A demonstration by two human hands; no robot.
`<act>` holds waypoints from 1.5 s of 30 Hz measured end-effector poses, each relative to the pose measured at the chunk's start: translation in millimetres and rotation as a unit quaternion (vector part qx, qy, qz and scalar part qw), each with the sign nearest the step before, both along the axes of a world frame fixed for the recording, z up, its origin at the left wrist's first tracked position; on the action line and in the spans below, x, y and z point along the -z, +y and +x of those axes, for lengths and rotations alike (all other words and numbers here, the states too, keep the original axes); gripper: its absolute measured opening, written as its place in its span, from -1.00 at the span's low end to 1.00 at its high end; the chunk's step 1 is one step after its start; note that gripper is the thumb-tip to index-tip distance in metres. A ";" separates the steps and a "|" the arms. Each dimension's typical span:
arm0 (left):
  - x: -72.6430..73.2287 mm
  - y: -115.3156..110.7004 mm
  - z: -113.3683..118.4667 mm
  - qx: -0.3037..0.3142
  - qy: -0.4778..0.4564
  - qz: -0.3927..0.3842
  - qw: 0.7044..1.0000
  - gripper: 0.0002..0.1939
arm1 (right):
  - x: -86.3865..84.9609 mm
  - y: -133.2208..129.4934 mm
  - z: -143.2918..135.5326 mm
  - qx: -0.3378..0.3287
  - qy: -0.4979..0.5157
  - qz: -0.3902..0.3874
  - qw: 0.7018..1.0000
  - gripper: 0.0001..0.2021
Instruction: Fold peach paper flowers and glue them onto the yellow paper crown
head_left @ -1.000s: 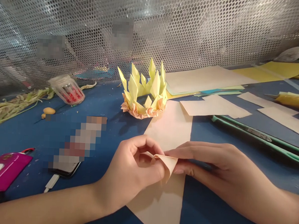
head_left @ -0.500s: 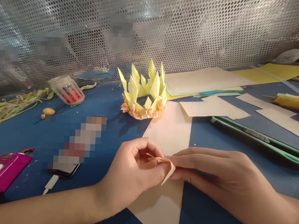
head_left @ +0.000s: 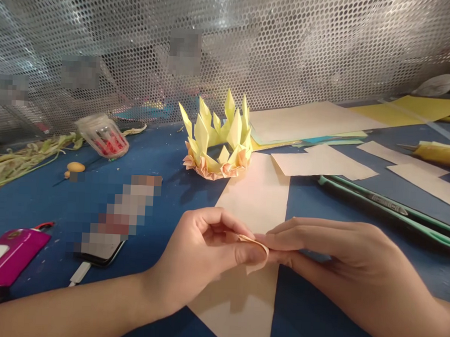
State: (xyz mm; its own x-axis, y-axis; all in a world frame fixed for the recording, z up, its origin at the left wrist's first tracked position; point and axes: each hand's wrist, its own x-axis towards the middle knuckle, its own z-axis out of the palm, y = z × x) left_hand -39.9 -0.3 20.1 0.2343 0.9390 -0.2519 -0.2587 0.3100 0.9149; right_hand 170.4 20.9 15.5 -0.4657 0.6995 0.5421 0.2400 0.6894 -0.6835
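Paper crown (head_left: 202, 133) stands, yellow spikes (head_left: 235, 130) fitted, pink folds (head_left: 227, 170) ringing its base. On its near side, left hand (head_left: 201, 258) and right hand (head_left: 341, 255) both pinch a curled paper piece (head_left: 257, 267); folding judged incomplete.

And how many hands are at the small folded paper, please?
2: the left hand grips the small folded paper, and the right hand meets it from the right side. Some fingers are partly hidden, but no other hand shows there.
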 end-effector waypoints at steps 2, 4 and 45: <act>1.8 -0.1 -1.8 0.013 -0.017 0.017 1.000 -0.71 | -1.4 0.7 -0.9 0.021 0.009 -0.033 0.999 -0.78; 3.4 -1.4 -3.4 0.011 -0.021 0.057 0.998 -0.78 | -2.3 1.5 -1.9 0.043 0.008 -0.072 0.996 -0.85; 1.5 -7.4 3.0 -0.012 0.124 0.083 0.989 -0.69 | -3.9 -4.1 -5.8 0.008 -0.051 -0.088 0.995 -0.79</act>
